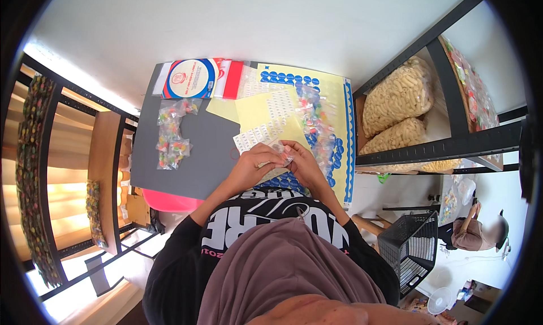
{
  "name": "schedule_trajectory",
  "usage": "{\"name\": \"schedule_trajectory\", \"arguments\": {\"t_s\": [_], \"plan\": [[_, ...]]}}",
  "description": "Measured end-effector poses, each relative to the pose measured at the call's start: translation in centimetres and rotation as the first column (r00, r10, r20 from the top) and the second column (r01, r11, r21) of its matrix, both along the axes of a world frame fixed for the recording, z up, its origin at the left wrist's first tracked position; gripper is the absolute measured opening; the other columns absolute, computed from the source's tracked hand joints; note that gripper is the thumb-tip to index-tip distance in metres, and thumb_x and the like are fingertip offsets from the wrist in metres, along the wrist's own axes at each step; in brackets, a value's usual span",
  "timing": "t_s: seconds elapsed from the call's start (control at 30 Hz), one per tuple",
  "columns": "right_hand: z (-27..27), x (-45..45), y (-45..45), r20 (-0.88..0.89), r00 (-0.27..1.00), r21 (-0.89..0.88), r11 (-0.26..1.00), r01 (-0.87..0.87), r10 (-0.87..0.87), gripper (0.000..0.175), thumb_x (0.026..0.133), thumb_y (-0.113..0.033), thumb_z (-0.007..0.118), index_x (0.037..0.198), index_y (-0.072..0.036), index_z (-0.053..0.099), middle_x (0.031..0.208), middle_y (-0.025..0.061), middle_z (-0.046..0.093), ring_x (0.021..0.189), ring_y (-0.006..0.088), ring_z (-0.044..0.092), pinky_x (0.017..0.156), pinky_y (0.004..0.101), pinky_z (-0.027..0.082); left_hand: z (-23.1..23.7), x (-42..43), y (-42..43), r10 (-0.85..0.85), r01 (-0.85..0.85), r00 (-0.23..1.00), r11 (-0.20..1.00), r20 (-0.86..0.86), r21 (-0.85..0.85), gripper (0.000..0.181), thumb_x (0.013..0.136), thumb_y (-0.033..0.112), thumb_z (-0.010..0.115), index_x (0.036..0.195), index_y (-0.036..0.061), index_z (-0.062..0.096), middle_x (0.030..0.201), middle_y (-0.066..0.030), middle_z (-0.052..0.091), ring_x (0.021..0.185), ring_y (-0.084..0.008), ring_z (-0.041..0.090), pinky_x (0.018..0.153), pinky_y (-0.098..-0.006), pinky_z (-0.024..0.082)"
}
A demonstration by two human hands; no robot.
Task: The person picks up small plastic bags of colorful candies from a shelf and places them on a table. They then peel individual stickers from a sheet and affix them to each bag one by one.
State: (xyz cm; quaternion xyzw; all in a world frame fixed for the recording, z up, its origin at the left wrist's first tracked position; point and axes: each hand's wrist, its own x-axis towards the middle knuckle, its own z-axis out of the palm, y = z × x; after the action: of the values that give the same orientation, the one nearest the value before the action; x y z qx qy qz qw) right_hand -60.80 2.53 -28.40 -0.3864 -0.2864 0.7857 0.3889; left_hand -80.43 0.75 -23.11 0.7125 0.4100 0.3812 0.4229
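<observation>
Both my hands meet over the near part of the grey table (203,151). My left hand (256,163) and my right hand (303,163) pinch a small clear plastic bag (285,152) between them, with something reddish inside. Beneath them lie yellow sheets with small white labels (254,134). To the right, a row of clear candy bags (316,113) rests on a yellow sheet of round blue stickers (290,77). More clear bags of coloured candy (172,134) form a curved group at the left. A packet of self-adhesive labels (191,79) lies at the back.
Right of the table, a black metal shelf (424,144) holds large bags of pale tube-shaped snacks (396,96). A black plastic basket (407,248) stands at the lower right. A pink seat (169,201) shows under the near left edge. Another person (471,233) is far right.
</observation>
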Motion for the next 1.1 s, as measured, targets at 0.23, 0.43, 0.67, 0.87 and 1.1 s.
{"name": "schedule_trajectory", "arguments": {"t_s": [0.23, 0.43, 0.67, 0.87, 1.1], "plan": [[-1.1, 0.7, -0.1, 0.104, 0.994, 0.171, 0.985, -0.002, -0.016, 0.029, 0.095, -0.005, 0.059, 0.123, 0.0, 0.052, 0.109, 0.0104, 0.063, 0.097, 0.0151, 0.064, 0.086, 0.0299, 0.051, -3.6, -0.7, 0.6, 0.28, -0.254, 0.94, 0.956, 0.194, -0.149, 0.035, 0.082, 0.003, 0.074, 0.116, 0.0019, 0.065, 0.109, -0.0083, 0.066, 0.1, -0.0184, 0.062, 0.089, -0.0313, 0.05], [0.1, -0.1, -0.3, 0.206, 0.976, 0.27, 0.955, -0.123, 0.067, 0.023, 0.094, -0.004, 0.059, 0.117, 0.0, 0.055, 0.1, 0.0092, 0.066, 0.092, 0.0148, 0.065, 0.081, 0.028, 0.051, -4.4, -0.9, 1.0, 0.361, -0.1, 0.899, 0.72, 0.247, -0.687, 0.03, 0.092, 0.013, 0.068, 0.118, 0.0002, 0.062, 0.111, -0.0076, 0.066, 0.099, -0.0151, 0.062, 0.091, -0.0298, 0.049], [-1.6, 1.4, 2.5, 0.685, 0.701, 0.493, 0.836, -0.241, -0.201, 0.016, 0.089, -0.009, 0.065, 0.103, -0.001, 0.067, 0.096, 0.0113, 0.068, 0.084, 0.0203, 0.067, 0.076, 0.0329, 0.052, -6.9, -1.1, 1.1, 0.496, 0.008, 0.761, 0.636, 0.417, -0.772, 0.023, 0.095, 0.014, 0.064, 0.114, 0.0013, 0.064, 0.106, -0.0055, 0.069, 0.094, -0.0126, 0.065, 0.084, -0.0294, 0.052], [-3.6, 1.6, 6.6, 0.781, 0.471, 0.574, 0.768, -0.283, -0.41, 0.013, 0.088, -0.009, 0.065, 0.098, 0.0, 0.068, 0.096, 0.0131, 0.066, 0.083, 0.0245, 0.064, 0.074, 0.0348, 0.05, -9.0, -1.7, 2.0, 0.473, -0.045, 0.813, 0.632, 0.339, -0.774, 0.021, 0.096, 0.014, 0.061, 0.113, 0.0011, 0.065, 0.103, -0.0047, 0.068, 0.089, -0.0118, 0.064, 0.078, -0.0297, 0.053], [-4.2, -1.0, 8.4, 0.853, 0.223, 0.521, 0.762, -0.385, -0.471, 0.014, 0.087, -0.019, 0.067, 0.088, -0.005, 0.068, 0.093, 0.0116, 0.065, 0.087, 0.0308, 0.064, 0.081, 0.0422, 0.048, -11.0, -1.6, 2.3, 0.447, -0.128, 0.869, 0.616, 0.212, -0.777, 0.022, 0.096, 0.015, 0.061, 0.113, 0.0017, 0.066, 0.102, -0.005, 0.067, 0.09, -0.0127, 0.063, 0.075, -0.0281, 0.051]]}}
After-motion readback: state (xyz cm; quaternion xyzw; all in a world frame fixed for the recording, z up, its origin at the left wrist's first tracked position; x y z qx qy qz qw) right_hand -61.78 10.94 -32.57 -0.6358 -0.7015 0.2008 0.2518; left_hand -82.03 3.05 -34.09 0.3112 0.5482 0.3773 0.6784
